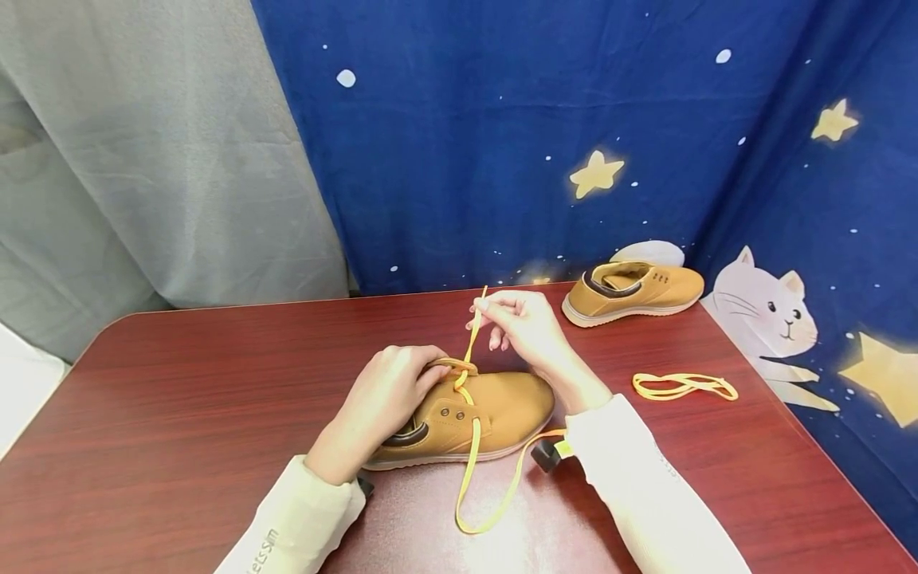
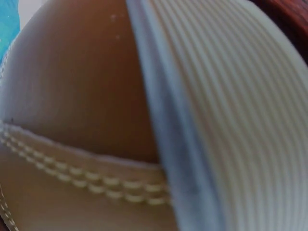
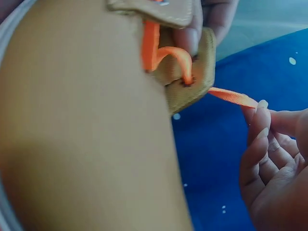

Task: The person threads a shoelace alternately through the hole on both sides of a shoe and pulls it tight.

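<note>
Head view: a smooth tan shoe (image 1: pixel 516 399) lies on the glossy table (image 1: pixel 215 383), whose rounded corner (image 1: pixel 122 325) sits well left of the shoe. The left hand (image 1: pixel 383 391) pinches the shoe's far eyelet flap (image 1: pixel 445 362); above the shoe, the right hand (image 1: pixel 527 327) pinches a flat yellow lace (image 1: pixel 474 442).

Left wrist: double stitching (image 2: pixel 110 182) curves near the shoe's ribbed sole (image 2: pixel 240 120).

Right wrist: the lace crosses open room between eyelet flap and right hand.
</note>
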`<action>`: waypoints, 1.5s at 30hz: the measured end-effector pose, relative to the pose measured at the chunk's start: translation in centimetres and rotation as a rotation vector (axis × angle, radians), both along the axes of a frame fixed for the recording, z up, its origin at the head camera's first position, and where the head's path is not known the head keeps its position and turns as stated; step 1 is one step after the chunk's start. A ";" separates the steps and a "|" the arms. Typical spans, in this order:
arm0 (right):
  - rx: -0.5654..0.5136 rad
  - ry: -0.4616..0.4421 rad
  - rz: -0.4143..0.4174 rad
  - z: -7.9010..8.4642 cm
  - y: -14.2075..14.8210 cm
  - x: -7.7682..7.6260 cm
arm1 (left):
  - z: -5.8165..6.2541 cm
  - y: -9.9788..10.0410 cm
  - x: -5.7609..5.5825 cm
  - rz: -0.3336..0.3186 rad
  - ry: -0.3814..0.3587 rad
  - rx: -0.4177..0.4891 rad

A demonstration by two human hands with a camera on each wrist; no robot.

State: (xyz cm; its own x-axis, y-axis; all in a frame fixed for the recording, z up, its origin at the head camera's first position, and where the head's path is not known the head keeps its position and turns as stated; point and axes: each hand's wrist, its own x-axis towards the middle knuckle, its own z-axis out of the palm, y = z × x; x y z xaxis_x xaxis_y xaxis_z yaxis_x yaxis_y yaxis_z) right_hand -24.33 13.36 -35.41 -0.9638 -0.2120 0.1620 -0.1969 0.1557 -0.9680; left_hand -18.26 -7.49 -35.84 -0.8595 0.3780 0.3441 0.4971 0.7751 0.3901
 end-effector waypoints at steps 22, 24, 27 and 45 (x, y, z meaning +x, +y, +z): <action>0.071 0.276 -0.142 4.8 0.0 2.1 | 0.4 -0.2 0.3 0.004 -0.025 0.014; 0.071 0.303 -0.164 5.1 0.1 2.3 | 0.3 -0.2 0.3 0.002 -0.025 0.012; 0.051 0.332 -0.186 5.7 0.4 2.7 | 0.3 -0.2 0.3 0.000 -0.029 0.007; 0.096 0.440 -0.209 9.1 0.7 3.4 | 0.1 -0.2 0.2 0.009 -0.045 -0.001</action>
State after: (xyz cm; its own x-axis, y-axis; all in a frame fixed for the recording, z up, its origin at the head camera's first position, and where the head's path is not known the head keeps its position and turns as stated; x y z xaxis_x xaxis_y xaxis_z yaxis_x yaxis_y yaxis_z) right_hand -20.88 14.02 -26.29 -0.8321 -0.0553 0.5519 -0.5384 0.3197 -0.7797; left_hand -18.06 -7.64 -35.71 -0.8775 0.3704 0.3046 0.4720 0.7797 0.4115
